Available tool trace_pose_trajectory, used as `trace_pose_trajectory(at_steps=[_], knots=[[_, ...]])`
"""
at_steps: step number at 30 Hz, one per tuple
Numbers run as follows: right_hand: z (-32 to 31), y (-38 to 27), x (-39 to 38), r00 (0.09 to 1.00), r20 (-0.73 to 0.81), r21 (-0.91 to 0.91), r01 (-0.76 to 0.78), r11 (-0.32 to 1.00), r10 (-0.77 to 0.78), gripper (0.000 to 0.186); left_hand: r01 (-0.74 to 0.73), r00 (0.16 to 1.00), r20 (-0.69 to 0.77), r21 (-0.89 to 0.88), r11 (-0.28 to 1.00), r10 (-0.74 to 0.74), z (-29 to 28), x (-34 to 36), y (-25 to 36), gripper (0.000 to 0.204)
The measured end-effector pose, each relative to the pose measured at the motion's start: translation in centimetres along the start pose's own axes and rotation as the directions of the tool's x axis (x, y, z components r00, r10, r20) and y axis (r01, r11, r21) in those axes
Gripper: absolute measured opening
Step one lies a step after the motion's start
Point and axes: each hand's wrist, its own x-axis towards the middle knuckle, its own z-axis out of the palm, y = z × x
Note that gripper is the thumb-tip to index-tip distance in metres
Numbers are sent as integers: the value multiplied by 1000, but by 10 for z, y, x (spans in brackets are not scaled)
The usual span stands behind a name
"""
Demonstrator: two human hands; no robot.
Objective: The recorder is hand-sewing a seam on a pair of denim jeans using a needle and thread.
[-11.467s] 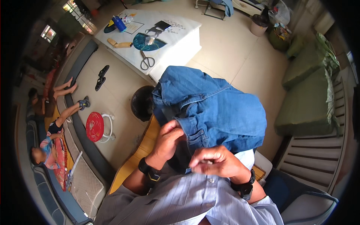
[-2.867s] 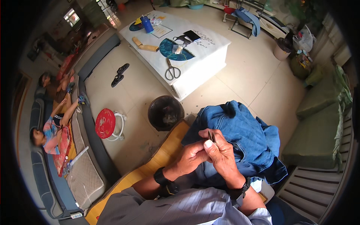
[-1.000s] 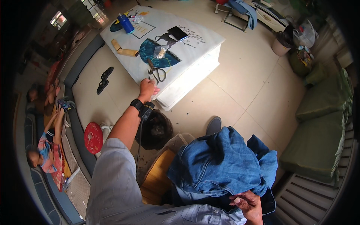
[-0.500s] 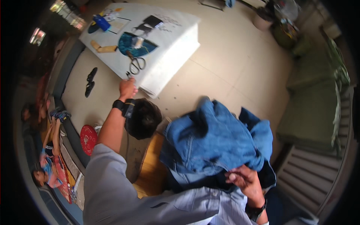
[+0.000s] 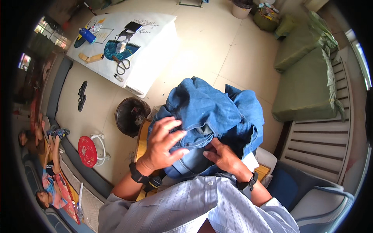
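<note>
A heap of blue denim clothing (image 5: 202, 105) lies in front of me, bunched up with folds and seams showing. My left hand (image 5: 163, 145) is over its near left edge, fingers spread and nothing in them. My right hand (image 5: 227, 157) has thumb and fingertips at the near edge of the cloth and appears to pinch it; the lower fingers are partly hidden. On the near corner of the white-covered table (image 5: 153, 58) lie small thread snips (image 5: 118, 77), beside large dark-handled scissors (image 5: 122, 66).
Left of the denim stand a dark wastebasket (image 5: 133, 116) and a red-topped stool (image 5: 88, 151). Farther left, a person (image 5: 54, 190) lies on a sofa. A slatted bench (image 5: 318, 139) with green cushions (image 5: 303, 93) is at right. A blue bottle (image 5: 88, 35) is on the table.
My left hand has come back from the table corner to the denim and opened; the snips now lie on the table. My right hand has shifted left along the cloth's near edge.
</note>
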Motion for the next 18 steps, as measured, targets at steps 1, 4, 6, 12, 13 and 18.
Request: trace_pose_trajectory(at_steps=[1, 4, 6, 12, 13, 18], knots=[[2, 3, -1, 1000, -17, -5, -9, 1000, 9, 35, 24, 996, 80, 46, 999, -28, 7, -4, 9, 65], [5, 1, -16, 984, -168, -15, 65, 998, -67, 39, 82, 966, 210, 297, 951, -148, 21, -9, 23, 66], [4, -4, -30, 917, -362, -46, 163, 986, -169, 47, 61, 975, 181, 330, 942, -127, 28, -12, 19, 60], [-34, -14, -64, 820, -353, -627, 150, 765, -450, 41, 16, 999, 36, 344, 939, -30, 16, 15, 7, 28], [-38, -10, -70, 815, -359, -629, 148, 763, -454, 41, 90, 996, -48, 227, 970, -82, 13, 19, 4, 24], [-41, 9, -92, 877, -207, -787, 115, 606, -434, 41, 325, 878, -209, -400, 857, -430, -22, 60, 12, 16]])
